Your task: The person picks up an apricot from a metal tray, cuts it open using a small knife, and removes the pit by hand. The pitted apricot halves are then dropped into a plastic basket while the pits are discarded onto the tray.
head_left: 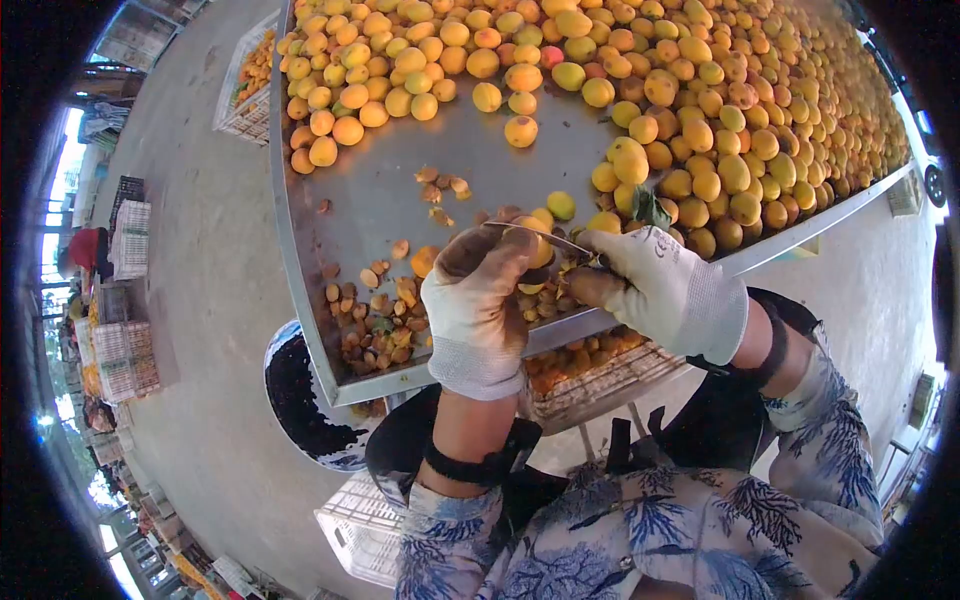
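My left hand (478, 300), in a white glove with browned fingertips, is closed around an orange-yellow apricot (541, 250). Its fingers partly hide the fruit. My right hand (672, 285), gloved too, grips a small knife (560, 240) whose thin blade lies across the apricot towards my left fingers. Both hands are above the near edge of a metal table (380, 205). Apricot pits (375, 345) and scraps lie on the metal left of my left hand. A few more pits (437, 190) sit farther up.
A large heap of apricots (740, 130) covers the table's far and right side. Under the near edge is a crate (610, 385) with cut apricots. A bucket with dark contents (310, 400) and a white crate (360, 530) stand on the floor. Stacked crates (130, 240) line the left.
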Demonstrator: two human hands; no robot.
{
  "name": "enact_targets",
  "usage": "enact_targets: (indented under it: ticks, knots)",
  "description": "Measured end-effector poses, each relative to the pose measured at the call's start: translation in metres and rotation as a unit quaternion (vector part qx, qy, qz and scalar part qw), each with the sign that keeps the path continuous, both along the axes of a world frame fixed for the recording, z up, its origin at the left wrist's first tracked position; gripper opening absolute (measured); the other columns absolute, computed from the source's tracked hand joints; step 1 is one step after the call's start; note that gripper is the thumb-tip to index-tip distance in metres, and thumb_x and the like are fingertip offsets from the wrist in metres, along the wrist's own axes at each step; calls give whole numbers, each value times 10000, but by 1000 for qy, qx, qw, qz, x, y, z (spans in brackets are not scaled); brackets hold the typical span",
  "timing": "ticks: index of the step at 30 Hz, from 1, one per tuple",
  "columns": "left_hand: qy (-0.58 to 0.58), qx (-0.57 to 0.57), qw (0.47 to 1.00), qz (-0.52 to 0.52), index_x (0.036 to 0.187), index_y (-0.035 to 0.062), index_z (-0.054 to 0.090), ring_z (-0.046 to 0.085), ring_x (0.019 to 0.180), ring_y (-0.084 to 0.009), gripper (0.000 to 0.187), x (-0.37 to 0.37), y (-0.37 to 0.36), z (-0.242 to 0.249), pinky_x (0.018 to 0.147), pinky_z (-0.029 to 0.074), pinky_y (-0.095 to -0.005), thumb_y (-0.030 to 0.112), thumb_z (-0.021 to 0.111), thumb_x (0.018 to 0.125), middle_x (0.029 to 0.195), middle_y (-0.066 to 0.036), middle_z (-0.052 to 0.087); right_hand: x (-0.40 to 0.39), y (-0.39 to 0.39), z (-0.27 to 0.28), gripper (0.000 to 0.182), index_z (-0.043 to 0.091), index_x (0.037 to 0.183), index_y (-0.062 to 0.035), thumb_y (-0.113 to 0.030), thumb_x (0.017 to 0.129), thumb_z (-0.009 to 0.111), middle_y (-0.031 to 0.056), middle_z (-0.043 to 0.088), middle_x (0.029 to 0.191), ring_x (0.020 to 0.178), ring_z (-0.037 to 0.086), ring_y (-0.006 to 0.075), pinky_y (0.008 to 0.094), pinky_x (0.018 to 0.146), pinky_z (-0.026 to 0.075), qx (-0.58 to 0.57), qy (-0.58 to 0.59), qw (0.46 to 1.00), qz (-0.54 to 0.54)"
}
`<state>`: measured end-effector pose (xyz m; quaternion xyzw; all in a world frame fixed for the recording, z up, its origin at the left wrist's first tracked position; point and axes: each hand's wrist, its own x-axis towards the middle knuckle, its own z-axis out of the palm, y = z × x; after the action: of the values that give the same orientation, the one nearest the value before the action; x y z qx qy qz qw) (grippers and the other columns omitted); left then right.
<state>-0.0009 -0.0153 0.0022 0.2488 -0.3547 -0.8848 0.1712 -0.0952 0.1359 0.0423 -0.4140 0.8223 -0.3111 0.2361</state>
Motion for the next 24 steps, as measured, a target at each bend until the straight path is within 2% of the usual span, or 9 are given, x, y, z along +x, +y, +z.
enact_targets:
  ticks: [5,11,13,14,16,17,19,21,24]
  knots:
    - [-17,20,998,51,1012,-52,659,655,836,-164,233,-1,1,-2,780,532,-284,36,724,805,940,-101,686,9,-11,-16,313,566,1008,5,-298,930,571,223,620,743,731,641,395,463,604,495,-52,4,998,-23]
    - [-71,-32,996,53,983,-53,675,645,780,-138,229,-1,2,9,733,520,-267,19,750,779,882,-88,690,15,-21,-32,304,568,1077,0,-267,931,566,234,644,863,830,631,411,454,665,505,23,22,999,-14]
    - [-72,-84,993,45,974,-50,683,635,756,-124,229,2,0,17,711,512,-253,20,756,769,861,-77,687,16,-24,-40,348,590,1135,-12,-296,934,572,199,668,886,798,664,331,397,684,514,-119,-96,988,-16]
    - [-72,-136,987,38,966,-46,690,625,732,-109,229,3,-2,19,689,504,-240,22,762,760,840,-66,684,16,-23,-38,348,590,1135,-12,-296,934,572,199,668,886,798,664,331,397,684,514,-119,-97,988,-16]
    - [-70,-186,980,20,962,-43,693,615,720,-99,227,8,-8,20,673,496,-232,18,758,753,832,-57,681,15,-24,-28,397,622,1142,-28,-363,931,591,112,680,864,756,641,175,318,671,507,-117,-336,935,-10]
    - [-69,-235,970,1,958,-41,696,604,708,-89,226,10,-10,20,656,489,-223,14,754,747,824,-49,677,14,-26,-21,397,622,1142,-28,-363,931,591,112,680,864,756,641,175,318,671,507,-116,-336,934,-8]
    - [-82,-209,974,9,955,-41,696,596,699,-83,216,9,-7,19,648,484,-222,11,741,750,820,-43,674,10,-28,-12,405,655,1085,-29,-398,923,615,28,655,838,760,577,74,264,651,482,-36,-463,883,-59]
    - [-94,-183,979,13,951,-42,696,588,691,-78,207,8,-8,15,640,480,-221,8,729,753,815,-37,671,9,-27,-19,402,655,1078,-27,-397,927,610,18,650,827,746,575,73,259,635,472,-53,-491,868,-56]
    - [-71,-281,957,-28,980,-49,682,603,708,-93,205,12,-15,8,640,489,-229,6,687,783,844,-50,674,7,-26,-17,393,657,1063,-20,-384,923,611,3,640,801,711,567,73,257,608,457,-19,-523,849,-76]
